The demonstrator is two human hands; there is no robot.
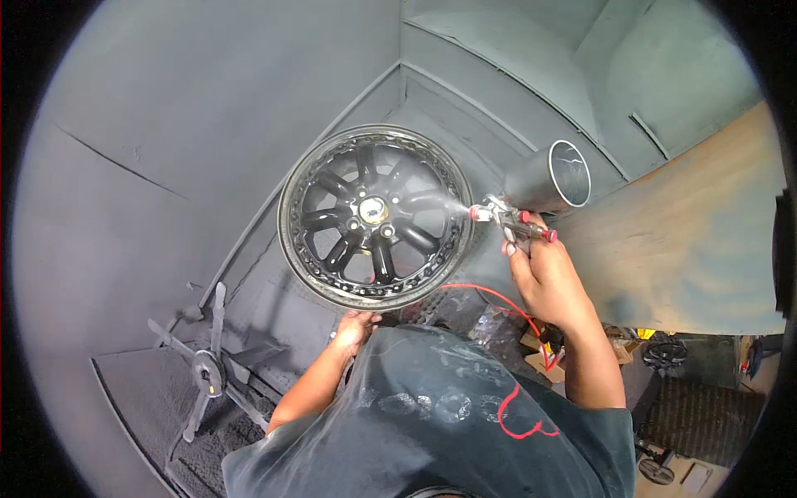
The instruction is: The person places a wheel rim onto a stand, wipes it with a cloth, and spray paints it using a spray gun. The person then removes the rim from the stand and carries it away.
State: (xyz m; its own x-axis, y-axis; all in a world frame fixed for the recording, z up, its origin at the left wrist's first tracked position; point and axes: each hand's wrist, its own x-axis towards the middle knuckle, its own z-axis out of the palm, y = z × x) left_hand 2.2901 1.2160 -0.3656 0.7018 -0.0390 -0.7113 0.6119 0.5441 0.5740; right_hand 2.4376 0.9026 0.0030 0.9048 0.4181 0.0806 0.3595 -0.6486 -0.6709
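Observation:
A glossy black multi-spoke wheel rim [419, 236] fills the middle of the view, with a light-coloured centre cap [374, 210]. My right hand [550, 278] is wrapped round the grip of a spray gun [503, 217], to the right of the wheel. The gun's nozzle points left at the spokes, and a pale mist spreads from it. A wide metal cup [531, 183] is fitted to the gun. My left hand [354, 330] is just below the wheel's near edge with fingers curled; what they grip is hidden.
A red hose [498, 295] loops below the gun. At lower left stands a grey-coated metal stand with arms [207, 373]. Grey booth walls [183, 108] rise left and behind, and a tan panel [697, 249] on the right. Boxes and clutter [627, 349] lie at lower right.

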